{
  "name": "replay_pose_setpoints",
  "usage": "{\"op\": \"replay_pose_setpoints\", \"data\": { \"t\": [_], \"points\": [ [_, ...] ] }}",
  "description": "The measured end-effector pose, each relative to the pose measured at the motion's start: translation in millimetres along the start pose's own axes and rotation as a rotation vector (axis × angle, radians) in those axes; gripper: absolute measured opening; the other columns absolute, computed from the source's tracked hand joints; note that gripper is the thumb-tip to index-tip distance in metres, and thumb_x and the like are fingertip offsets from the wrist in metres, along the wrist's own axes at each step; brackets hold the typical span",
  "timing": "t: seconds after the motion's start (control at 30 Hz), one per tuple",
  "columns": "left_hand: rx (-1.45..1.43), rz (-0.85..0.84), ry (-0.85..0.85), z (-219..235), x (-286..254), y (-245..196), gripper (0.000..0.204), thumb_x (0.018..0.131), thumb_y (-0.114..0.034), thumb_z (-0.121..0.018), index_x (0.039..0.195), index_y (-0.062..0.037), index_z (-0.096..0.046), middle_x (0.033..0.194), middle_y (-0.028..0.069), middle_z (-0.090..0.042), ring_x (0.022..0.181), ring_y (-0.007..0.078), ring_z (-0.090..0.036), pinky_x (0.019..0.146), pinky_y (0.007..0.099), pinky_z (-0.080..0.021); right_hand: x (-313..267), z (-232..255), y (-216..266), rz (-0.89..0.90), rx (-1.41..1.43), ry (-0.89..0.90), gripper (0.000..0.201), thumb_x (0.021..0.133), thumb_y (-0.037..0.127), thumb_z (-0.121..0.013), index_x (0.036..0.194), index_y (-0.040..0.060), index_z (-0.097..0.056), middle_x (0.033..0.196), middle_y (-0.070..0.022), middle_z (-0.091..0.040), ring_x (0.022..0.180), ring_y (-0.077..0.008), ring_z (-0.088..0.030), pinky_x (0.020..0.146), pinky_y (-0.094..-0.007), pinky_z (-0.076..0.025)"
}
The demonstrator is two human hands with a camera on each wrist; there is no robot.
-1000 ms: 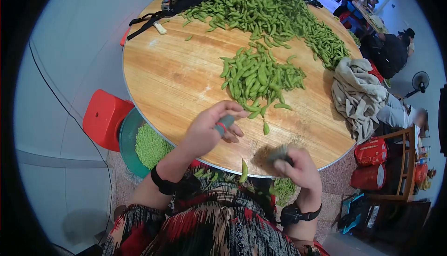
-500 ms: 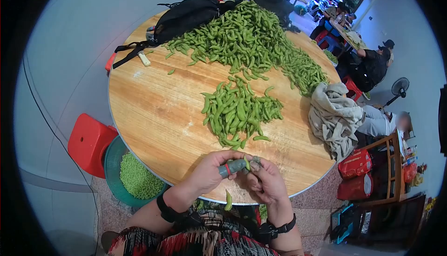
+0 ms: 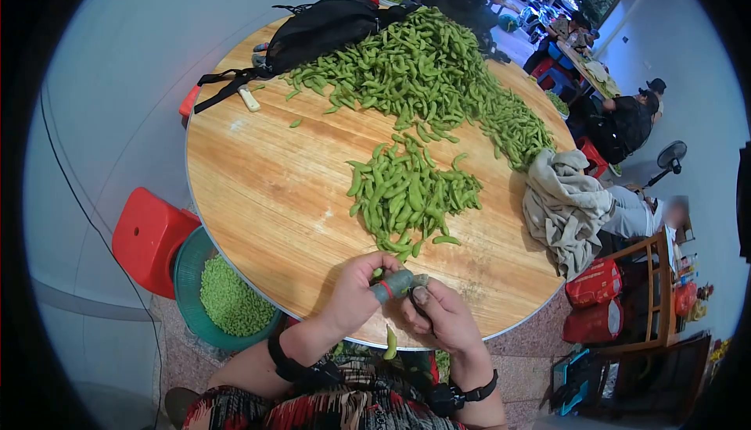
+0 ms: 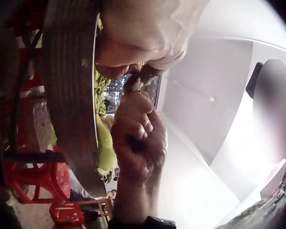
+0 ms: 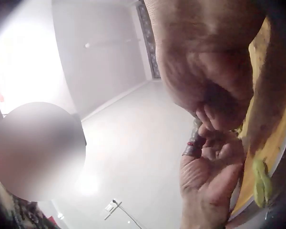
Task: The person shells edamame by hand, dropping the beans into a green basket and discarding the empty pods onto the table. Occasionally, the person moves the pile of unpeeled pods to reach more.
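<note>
Near the table's front edge my two hands meet at the fingertips. My left hand [image 3: 344, 305] holds a green soybean pod [image 3: 378, 274], mostly hidden under a grey-green thumb cover [image 3: 397, 283] with a red band. My right hand [image 3: 447, 317] is curled, its covered fingertips pinching at the pod's far end, right by the left thumb tip. That end is hidden by fingers. Another soybean pod [image 3: 391, 342] lies at the table edge below the hands; it also shows in the right wrist view. A small heap of pods [image 3: 415, 195] lies just beyond the hands.
A large pile of pods [image 3: 430, 70] covers the table's far side, beside a black bag [image 3: 325, 31]. A grey cloth [image 3: 567, 203] hangs over the right edge. At the left, a green basket [image 3: 184, 289] of shelled beans stands on the floor by a red stool [image 3: 149, 231].
My hands were apart a second ago, the left by the small heap and the right near the edge. They then came together on a pod, which now sits deeper in my left hand.
</note>
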State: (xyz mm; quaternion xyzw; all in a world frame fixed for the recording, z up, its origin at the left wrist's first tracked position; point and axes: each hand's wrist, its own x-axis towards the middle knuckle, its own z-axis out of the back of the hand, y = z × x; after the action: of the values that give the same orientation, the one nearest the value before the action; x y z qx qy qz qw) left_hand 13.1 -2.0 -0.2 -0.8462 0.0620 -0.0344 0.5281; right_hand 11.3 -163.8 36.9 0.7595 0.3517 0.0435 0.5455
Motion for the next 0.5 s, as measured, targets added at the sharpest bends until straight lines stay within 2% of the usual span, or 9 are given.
{"op": "replay_pose_setpoints", "data": {
  "t": [0.1, 0.17, 0.2, 0.27, 0.4, 0.47, 0.5],
  "points": [
    [0.105, -0.027, -0.012, -4, -1, -6, 0.008, 0.084, -0.007, -0.058, 0.091, -0.0028, -0.056, 0.085, -0.0001, -0.057, 0.076, 0.0071, -0.052, 0.069, 0.0209, -0.042, 1, -1, -2, 0.047, -0.085, -0.099, 0.02, 0.095, 0.018, -0.039, 0.084, 0.0045, -0.048, 0.06, 0.0032, -0.041, 0.049, -0.0054, -0.032, 0.046, -0.0195, -0.029],
    [-0.104, 0.128, 0.129, -4, -2, -13, 0.009, 0.085, -0.007, -0.058, 0.092, -0.0028, -0.056, 0.087, -0.0005, -0.055, 0.078, 0.0068, -0.051, 0.069, 0.0205, -0.042, 2, 1, -6, 0.098, -0.223, -0.127, 0.018, 0.095, 0.015, -0.04, 0.085, 0.0047, -0.05, 0.061, 0.0027, -0.043, 0.048, -0.0048, -0.032, 0.044, -0.0192, -0.028],
    [-0.101, 0.129, 0.13, -2, -2, -11, 0.009, 0.085, -0.007, -0.058, 0.092, -0.0028, -0.056, 0.087, -0.0005, -0.055, 0.078, 0.0068, -0.051, 0.069, 0.0205, -0.042, 0, -2, -3, 0.1, -0.219, -0.127, 0.018, 0.095, 0.015, -0.04, 0.085, 0.0047, -0.05, 0.061, 0.0027, -0.043, 0.048, -0.0048, -0.032, 0.044, -0.0192, -0.028],
    [-0.243, 0.083, 0.21, 3, -1, -6, 0.007, 0.088, -0.008, -0.054, 0.092, -0.0033, -0.057, 0.083, -0.0007, -0.057, 0.075, 0.0042, -0.05, 0.065, 0.0195, -0.04, -3, -9, 6, -0.019, 0.122, -0.098, 0.019, 0.095, 0.015, -0.039, 0.085, 0.0046, -0.051, 0.063, 0.0028, -0.046, 0.048, -0.0038, -0.034, 0.043, -0.0185, -0.029],
    [-0.352, 0.188, 0.227, -1, -3, -8, 0.008, 0.086, -0.009, -0.057, 0.092, -0.0038, -0.057, 0.084, -0.0012, -0.057, 0.074, 0.0037, -0.049, 0.064, 0.0202, -0.041, -4, -3, 2, -0.071, 0.27, -0.058, 0.017, 0.094, 0.015, -0.042, 0.086, 0.0041, -0.053, 0.064, 0.0029, -0.049, 0.048, -0.003, -0.038, 0.042, -0.0172, -0.03],
    [0.187, 0.041, 0.114, -10, -5, -11, 0.008, 0.085, -0.005, -0.057, 0.092, -0.0029, -0.056, 0.086, -0.0008, -0.054, 0.074, 0.0067, -0.051, 0.064, 0.0214, -0.043, -1, -2, -5, 0.119, -0.088, -0.211, 0.014, 0.092, 0.014, -0.047, 0.087, 0.0036, -0.054, 0.063, 0.0029, -0.05, 0.048, -0.0027, -0.039, 0.042, -0.0169, -0.031],
    [0.191, 0.044, 0.116, -11, -4, -9, 0.008, 0.085, -0.005, -0.057, 0.092, -0.0029, -0.056, 0.086, -0.0008, -0.054, 0.074, 0.0067, -0.051, 0.064, 0.0214, -0.043, 2, 0, -13, 0.206, -0.166, -0.265, 0.012, 0.091, 0.014, -0.049, 0.088, 0.0038, -0.054, 0.062, 0.0027, -0.05, 0.048, -0.0029, -0.04, 0.042, -0.0172, -0.031]
  ]
}}
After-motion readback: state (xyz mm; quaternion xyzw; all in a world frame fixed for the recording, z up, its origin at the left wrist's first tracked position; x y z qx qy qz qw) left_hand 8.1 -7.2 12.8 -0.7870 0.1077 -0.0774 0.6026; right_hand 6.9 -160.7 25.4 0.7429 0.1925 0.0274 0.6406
